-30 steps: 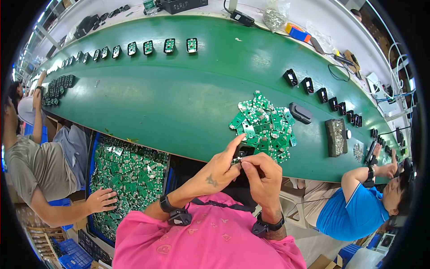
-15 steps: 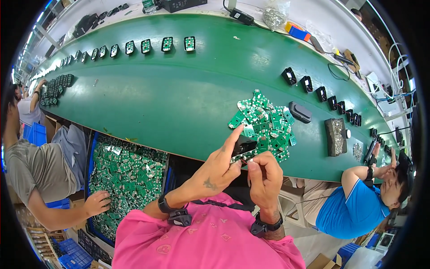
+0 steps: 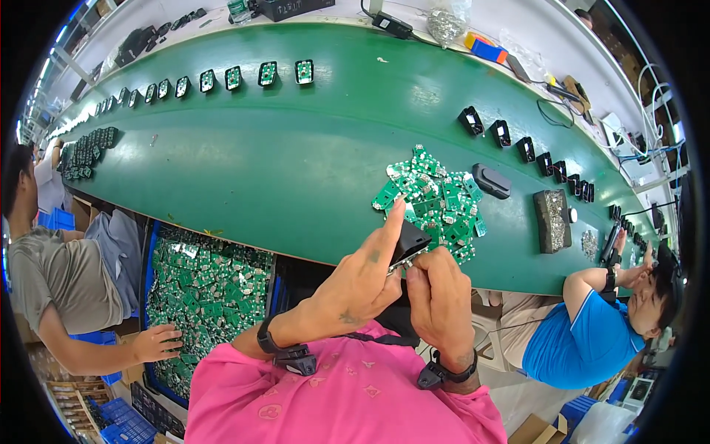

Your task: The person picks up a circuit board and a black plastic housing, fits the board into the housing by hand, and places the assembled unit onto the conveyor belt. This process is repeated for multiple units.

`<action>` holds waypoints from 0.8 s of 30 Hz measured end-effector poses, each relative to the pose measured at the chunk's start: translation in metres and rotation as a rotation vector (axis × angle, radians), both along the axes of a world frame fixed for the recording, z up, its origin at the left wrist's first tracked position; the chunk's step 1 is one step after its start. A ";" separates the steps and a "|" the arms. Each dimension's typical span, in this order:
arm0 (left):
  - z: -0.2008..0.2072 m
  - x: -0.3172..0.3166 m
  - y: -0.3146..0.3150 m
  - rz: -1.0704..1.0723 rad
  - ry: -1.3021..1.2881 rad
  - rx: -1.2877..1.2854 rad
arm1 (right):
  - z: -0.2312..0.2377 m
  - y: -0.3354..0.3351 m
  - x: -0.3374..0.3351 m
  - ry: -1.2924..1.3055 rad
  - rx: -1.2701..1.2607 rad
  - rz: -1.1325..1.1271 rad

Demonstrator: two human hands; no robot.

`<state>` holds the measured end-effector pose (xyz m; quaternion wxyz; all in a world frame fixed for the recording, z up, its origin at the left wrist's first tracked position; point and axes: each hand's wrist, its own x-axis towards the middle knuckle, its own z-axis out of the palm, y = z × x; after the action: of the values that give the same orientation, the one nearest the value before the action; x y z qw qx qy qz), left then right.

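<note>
My left hand [image 3: 359,285] grips a small black plastic housing [image 3: 412,240] over the table's near edge, its index finger stretched along the side. A thin circuit board [image 3: 405,259] shows at the housing's near side, partly covered by my fingers. My right hand [image 3: 441,296] is closed, thumb and forefinger pinched at that board's edge; whatever lies between the fingertips is hidden. Just beyond the housing lies a loose heap of green circuit boards [image 3: 436,194]. Right of the heap rests a black oblong case [image 3: 492,181].
Boards in black housings [image 3: 268,73] line the far left; more black housings [image 3: 501,133] line the right. A dark block [image 3: 552,222] stands nearer. A bin of boards [image 3: 211,288] sits below the table, a co-worker's hand [image 3: 157,342] in it. Another person [image 3: 584,333] sits right.
The black housing has tipped and turned in my left hand, now showing more of its side. My right hand stays pinched beside it. The whole view has shifted slightly.
</note>
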<state>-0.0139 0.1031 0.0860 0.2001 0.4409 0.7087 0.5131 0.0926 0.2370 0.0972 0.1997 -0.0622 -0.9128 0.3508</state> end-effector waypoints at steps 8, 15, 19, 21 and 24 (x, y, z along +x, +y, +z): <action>0.001 0.001 0.003 0.014 -0.079 0.045 | -0.005 -0.004 0.001 0.104 0.008 -0.068; 0.002 0.000 0.004 0.022 -0.026 -0.003 | 0.003 -0.003 0.003 0.039 0.129 -0.053; 0.002 0.000 0.004 0.008 0.007 0.005 | 0.007 -0.003 0.003 0.027 0.129 -0.060; 0.002 0.000 0.004 -0.002 0.075 -0.015 | 0.009 -0.002 0.003 0.018 0.106 -0.063; 0.006 -0.001 0.005 -0.024 0.087 -0.050 | 0.010 -0.002 0.003 0.009 0.128 -0.052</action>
<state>-0.0145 0.1082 0.0916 0.1862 0.4660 0.7240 0.4733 0.0952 0.2352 0.1068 0.2164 -0.0717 -0.9305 0.2866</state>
